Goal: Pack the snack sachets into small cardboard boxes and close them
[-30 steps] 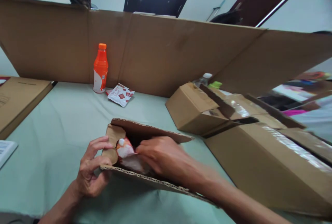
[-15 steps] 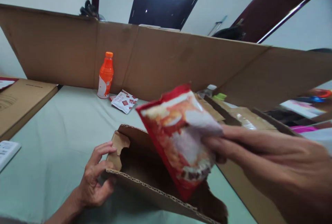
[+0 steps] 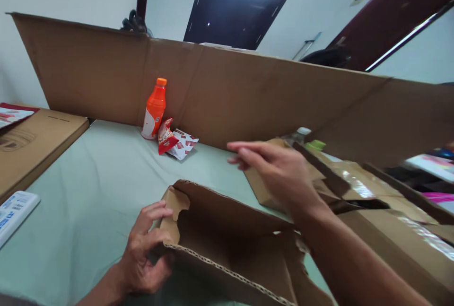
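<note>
My left hand (image 3: 147, 244) grips the left end of an open cardboard box (image 3: 230, 214), fingers on its end flap and thumb at the outside. The box's inside shows bare brown walls. My right hand (image 3: 275, 169) is stretched forward above the far right side of the box, fingers extended and nothing in them. A red snack packet (image 3: 166, 141) leans at the foot of an orange bottle (image 3: 155, 109) with an orange cap. Partly behind it lies a white packet with red squares (image 3: 185, 145).
A tall cardboard panel (image 3: 241, 98) stands along the back of the table. More cardboard boxes (image 3: 400, 240) stand at the right, with a clear bottle (image 3: 301, 135) behind. A flat carton (image 3: 53, 140) and a white device (image 3: 17, 211) lie at the left.
My right hand has let go of the red snack packet, which now rests beside the orange bottle. That hand is now empty, past the box. My left hand stays on the box.
</note>
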Tool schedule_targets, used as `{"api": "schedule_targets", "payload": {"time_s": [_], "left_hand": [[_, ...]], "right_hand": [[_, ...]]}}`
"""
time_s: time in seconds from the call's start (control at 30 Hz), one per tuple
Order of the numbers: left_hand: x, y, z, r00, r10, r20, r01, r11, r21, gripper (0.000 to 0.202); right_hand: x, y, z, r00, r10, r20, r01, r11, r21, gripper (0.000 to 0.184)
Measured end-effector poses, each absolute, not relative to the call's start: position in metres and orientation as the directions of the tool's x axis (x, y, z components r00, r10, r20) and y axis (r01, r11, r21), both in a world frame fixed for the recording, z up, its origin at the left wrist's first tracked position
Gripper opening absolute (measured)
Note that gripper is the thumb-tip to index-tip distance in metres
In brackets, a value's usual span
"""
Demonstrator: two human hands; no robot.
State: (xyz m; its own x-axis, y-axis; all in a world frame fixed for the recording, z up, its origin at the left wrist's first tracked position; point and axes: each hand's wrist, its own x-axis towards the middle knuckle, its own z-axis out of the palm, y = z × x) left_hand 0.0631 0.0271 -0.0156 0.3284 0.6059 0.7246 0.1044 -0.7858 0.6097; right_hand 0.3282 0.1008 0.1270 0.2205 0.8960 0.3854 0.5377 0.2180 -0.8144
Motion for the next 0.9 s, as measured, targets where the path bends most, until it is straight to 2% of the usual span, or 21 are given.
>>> {"api": "schedule_targets", "payload": {"time_s": [0.07,0.13,0.2,0.27,0.4,0.5,0.6,0.67,0.77,0.9], "left_hand": [[0.065,0.024,-0.016,0.315,0.624,0.716,0.121,-0.774,0.621,0.025],[0.065,0.023,-0.015,0.315,0.635,0.705,0.136,-0.766,0.629,0.024],[0.065,0.024,-0.014,0.327,0.638,0.697,0.157,-0.764,0.625,0.022],[0.064,0.026,-0.012,0.339,0.637,0.692,0.180,-0.766,0.617,0.021],[0.062,0.029,-0.007,0.353,0.654,0.669,0.231,-0.754,0.615,0.020],[0.056,0.027,-0.001,0.351,0.684,0.639,0.308,-0.729,0.611,0.020],[0.041,0.028,0.003,0.310,0.716,0.626,0.416,-0.694,0.587,0.019],[0.022,0.033,0.004,0.243,0.737,0.631,0.502,-0.652,0.568,0.018],[-0.019,0.049,0.008,0.089,0.750,0.655,0.626,-0.554,0.549,0.018],[-0.089,0.076,0.030,-0.184,0.704,0.686,0.754,-0.346,0.558,0.028]], "right_hand": [[0.347,0.064,0.110,0.289,0.877,0.384,0.567,0.166,-0.807,0.039],[0.370,0.035,0.093,0.436,0.827,0.356,0.540,0.077,-0.838,0.042],[0.392,0.015,0.075,0.539,0.791,0.288,0.477,-0.005,-0.879,0.044],[0.405,0.000,0.054,0.556,0.808,0.195,0.411,-0.064,-0.909,0.047],[0.399,-0.019,0.015,0.420,0.905,-0.064,0.145,-0.137,-0.980,0.052],[0.378,-0.020,-0.003,0.315,0.943,-0.108,0.001,-0.115,-0.993,0.057],[0.358,-0.004,-0.011,0.337,0.941,-0.014,0.024,-0.023,-0.999,0.059],[0.343,0.012,-0.018,0.300,0.954,0.002,0.033,-0.008,-0.999,0.062],[0.319,0.033,-0.036,0.170,0.985,-0.031,0.029,-0.037,-0.999,0.065],[0.301,0.042,-0.067,0.083,0.996,-0.034,0.092,-0.041,-0.995,0.054]]}}
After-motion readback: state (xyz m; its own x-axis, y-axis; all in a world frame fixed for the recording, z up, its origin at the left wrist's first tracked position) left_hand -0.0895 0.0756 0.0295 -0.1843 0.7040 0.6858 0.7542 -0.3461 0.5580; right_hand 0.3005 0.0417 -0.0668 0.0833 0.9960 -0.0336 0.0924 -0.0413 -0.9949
